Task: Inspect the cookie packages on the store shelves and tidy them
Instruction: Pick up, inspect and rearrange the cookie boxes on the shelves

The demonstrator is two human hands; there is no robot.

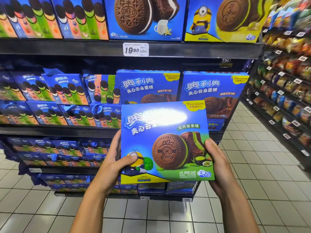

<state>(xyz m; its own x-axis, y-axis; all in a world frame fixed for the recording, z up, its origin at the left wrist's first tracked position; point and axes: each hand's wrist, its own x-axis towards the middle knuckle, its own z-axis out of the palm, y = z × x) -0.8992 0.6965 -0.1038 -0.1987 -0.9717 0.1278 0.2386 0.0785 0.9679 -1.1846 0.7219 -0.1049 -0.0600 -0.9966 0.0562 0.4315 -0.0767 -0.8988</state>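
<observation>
We hold 1 matcha cookie box [165, 142] before the shelf [117, 130] | left hand [116, 163], right hand [217, 158] grip its sides | 2 chocolate boxes [148, 86] behind it | 1 price tag [135, 49] above | tiled floor [252, 165] below

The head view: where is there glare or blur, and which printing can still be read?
Head view: strong white glare washes out the logo on the held box, gripped by the left hand and right hand; its lower printing stays sharp. The price tag reads 19.90. The snack shelves at the right edge are smeared and bent by the wide lens.
</observation>
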